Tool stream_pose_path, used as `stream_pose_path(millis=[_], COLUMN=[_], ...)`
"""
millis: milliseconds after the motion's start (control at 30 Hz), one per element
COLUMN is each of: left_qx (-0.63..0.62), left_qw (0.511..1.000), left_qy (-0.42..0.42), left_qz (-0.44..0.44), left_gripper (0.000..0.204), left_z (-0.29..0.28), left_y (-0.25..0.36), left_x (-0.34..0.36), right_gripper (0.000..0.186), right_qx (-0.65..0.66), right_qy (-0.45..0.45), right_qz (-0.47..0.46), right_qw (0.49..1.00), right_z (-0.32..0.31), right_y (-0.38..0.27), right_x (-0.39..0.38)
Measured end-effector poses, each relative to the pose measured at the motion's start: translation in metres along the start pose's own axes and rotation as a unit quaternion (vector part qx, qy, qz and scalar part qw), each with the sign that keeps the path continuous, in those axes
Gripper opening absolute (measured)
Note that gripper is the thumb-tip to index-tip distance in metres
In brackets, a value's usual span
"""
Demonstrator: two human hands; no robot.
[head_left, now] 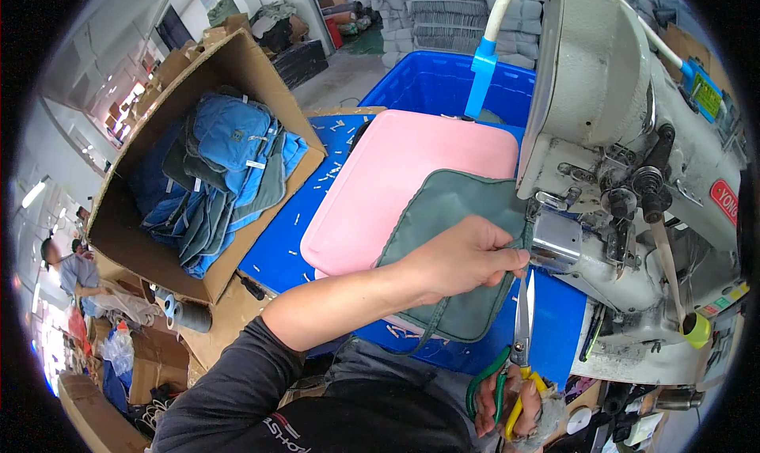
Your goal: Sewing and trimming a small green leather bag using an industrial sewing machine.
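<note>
A dark green fabric piece [476, 314] with bound edges lies partly over a pink lidded bin [396, 164], its right edge up against the sewing machine [590, 73]. My left hand [469, 257] is closed, pinching the fabric's right edge between thumb and fingers just left of the machine's metal cover [556, 238]. Below it, my right hand [497, 405] has its fingers in the loops of a pair of scissors [522, 314], one handle green and one yellow. The blades point up, with the tips close beneath my left fingertips. A thin strip hangs from the fabric's lower side.
At the left a cardboard box [261, 65] holds several blue and grey fabric pieces [229, 136]. Thread scraps dot the blue tabletop [273, 247]. A thread cone [191, 316] stands beside the box. Behind the table is a blue crate [419, 77]. A person [75, 271] works far left.
</note>
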State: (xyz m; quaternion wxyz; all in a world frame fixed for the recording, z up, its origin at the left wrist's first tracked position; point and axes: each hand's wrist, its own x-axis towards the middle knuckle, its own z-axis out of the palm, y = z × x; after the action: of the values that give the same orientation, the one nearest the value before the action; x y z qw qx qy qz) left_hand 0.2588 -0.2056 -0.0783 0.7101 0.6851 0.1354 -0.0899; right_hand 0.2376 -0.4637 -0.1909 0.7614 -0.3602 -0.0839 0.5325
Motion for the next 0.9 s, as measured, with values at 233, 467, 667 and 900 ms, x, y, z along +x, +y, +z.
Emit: stream_pose_path(millis=[233,467,667,900], left_qx=[0.009,0.049,0.116,0.092], left_qw=[1.0,0.999,0.992,0.995], left_qy=[-0.003,0.003,-0.004,-0.014], left_qz=[0.009,0.013,0.052,0.046], left_gripper=[0.028,0.025,0.026,0.026], left_z=[0.0,-0.002,-0.007,-0.005], left_y=[-0.001,-0.005,-0.012,-0.009], left_x=[-0.001,0.004,0.003,0.001], right_gripper=[0.067,0.067,0.056,0.058], right_qx=[0.023,0.022,0.088,0.075], right_qy=[0.011,0.064,0.024,0.023], right_qz=[0.005,0.009,0.003,0.008], right_qw=[1.0,0.998,0.996,0.997], right_z=[0.001,0.034,0.066,0.068], right_y=[0.002,-0.012,-0.017,-0.021], right_x=[0.0,0.006,0.002,0.005])
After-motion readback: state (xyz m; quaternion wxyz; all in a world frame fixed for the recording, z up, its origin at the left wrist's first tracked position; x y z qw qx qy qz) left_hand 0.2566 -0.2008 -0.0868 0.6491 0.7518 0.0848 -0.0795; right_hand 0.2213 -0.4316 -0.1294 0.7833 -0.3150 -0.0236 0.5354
